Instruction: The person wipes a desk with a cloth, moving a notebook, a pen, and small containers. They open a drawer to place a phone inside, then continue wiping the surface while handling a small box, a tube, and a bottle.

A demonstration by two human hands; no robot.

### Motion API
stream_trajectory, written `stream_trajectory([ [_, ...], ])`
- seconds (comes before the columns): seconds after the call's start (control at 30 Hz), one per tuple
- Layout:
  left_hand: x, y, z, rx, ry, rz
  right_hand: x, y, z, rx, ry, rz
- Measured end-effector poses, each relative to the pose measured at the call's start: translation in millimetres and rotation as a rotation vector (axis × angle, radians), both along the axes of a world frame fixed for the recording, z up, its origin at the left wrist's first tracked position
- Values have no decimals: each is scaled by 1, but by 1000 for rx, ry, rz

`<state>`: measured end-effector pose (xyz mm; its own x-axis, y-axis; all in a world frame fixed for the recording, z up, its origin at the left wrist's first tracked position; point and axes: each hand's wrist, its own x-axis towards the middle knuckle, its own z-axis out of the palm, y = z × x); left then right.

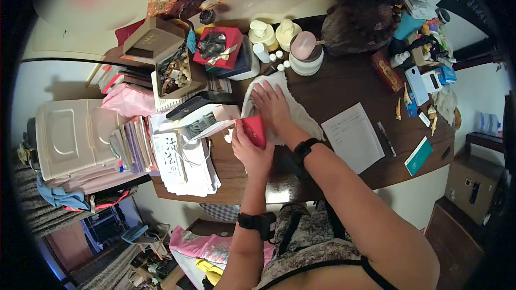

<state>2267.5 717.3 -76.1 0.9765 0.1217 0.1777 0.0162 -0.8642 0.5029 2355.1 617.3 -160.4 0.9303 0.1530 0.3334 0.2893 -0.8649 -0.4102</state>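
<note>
White cloth (302,118), likely soft, light, best gathered by its edge; right grip (273,108) spread flat on it, left grip (253,154) holding red item (255,130), likely stiff.

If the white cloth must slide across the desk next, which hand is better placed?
Probably the right hand: it lies spread on the white cloth, while the left hand holds a red rectangular item.
</note>
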Motion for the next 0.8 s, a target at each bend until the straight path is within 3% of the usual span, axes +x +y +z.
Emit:
stream_trajectory([
  [0.07, 5, -3, -2, -4, -27, -4, -12, -4, -2, -12, -31, 10],
  [0.27, 12, -23, 7, -12, -45, -4, -25, -23, 2, -199, 113, 330],
  [0.37, 10, -27, 11, -14, -37, -17, -1, -18, 5, 1, 31, 390],
  [0.57, 12, -25, 3, 30, -64, -8, 31, 2, -13, 59, -37, 268],
  [0.8, 39, -24, -10, 37, -110, -4, -28, -34, 14, -142, 96, 289],
])
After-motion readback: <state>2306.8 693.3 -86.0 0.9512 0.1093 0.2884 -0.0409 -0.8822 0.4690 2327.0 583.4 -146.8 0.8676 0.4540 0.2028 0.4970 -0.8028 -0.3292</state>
